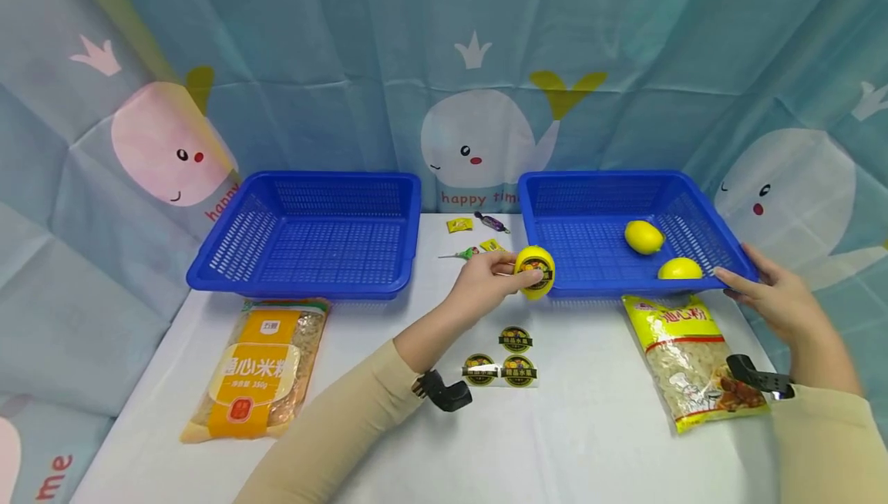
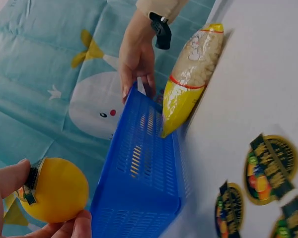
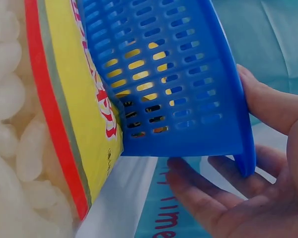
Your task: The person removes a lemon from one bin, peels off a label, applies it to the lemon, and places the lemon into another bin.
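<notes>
My left hand (image 1: 479,284) holds a yellow lemon (image 2: 62,191) between thumb and fingers, in front of the left wall of the right blue basket (image 1: 583,284). A round dark fruit sticker (image 1: 534,263) is on the lemon's side, with the thumb over it. My right hand (image 1: 784,300) grips that basket's front right corner, thumb at the rim and fingers below it in the right wrist view. Inside the basket are two lemons, one toward the middle (image 1: 644,236) and another near the front wall (image 1: 680,268), partly hidden by the rim.
Another blue basket (image 1: 305,288) stands at the left. Bags of pasta lie before the baskets, one orange (image 1: 260,373), one yellow (image 1: 694,365). Several wrapped sweets (image 1: 491,222) lie between the baskets. A sheet of round stickers (image 1: 499,371) lies on the white table (image 1: 583,435).
</notes>
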Demonstrator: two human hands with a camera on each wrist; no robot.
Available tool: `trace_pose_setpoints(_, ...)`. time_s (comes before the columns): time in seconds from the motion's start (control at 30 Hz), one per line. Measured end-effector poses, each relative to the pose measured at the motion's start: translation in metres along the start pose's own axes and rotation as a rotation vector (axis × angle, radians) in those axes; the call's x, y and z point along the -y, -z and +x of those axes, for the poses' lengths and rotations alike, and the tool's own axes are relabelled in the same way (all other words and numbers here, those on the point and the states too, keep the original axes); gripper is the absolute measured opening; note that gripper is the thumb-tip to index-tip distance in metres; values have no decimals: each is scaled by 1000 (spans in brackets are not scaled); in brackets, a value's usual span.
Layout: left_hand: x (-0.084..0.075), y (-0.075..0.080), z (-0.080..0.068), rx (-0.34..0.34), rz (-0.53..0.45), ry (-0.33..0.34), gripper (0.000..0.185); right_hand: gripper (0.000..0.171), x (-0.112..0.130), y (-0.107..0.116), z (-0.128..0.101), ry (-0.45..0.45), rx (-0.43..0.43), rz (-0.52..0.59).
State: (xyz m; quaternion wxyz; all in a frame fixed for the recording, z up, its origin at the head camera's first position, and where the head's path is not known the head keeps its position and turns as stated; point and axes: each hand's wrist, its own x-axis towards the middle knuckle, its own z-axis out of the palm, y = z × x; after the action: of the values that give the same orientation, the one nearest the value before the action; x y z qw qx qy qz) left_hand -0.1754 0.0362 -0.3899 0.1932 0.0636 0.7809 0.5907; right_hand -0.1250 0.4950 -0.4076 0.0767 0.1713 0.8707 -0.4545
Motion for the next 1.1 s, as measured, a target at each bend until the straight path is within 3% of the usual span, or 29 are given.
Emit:
trace_pose_setpoints(0.17, -19, -16, 24, -28, -21, 36, 68, 93, -2, 1, -2, 3, -13, 10)
trace_pose_setpoints(0.33, -29, -26, 32, -55, -76, 77, 62, 93, -2, 2, -2, -4, -23, -8)
trace_pose_setpoints(0.43, -30, -30, 31, -62, -97, 79, 54, 94, -4, 2, -1, -2, -31, 3)
trace_pose_setpoints(0.7, -27, -29, 24, -34, -14, 27, 40, 93, -5, 0, 0, 21, -23, 40)
trace_pose_setpoints(0.97, -24, -18, 16, 35, 128, -40, 45, 93, -5, 2, 3, 10, -25, 20)
trace_pose_setpoints(1.1, -21, -9, 6, 96, 190, -107, 48, 95, -3, 2, 3, 4, -45, -36)
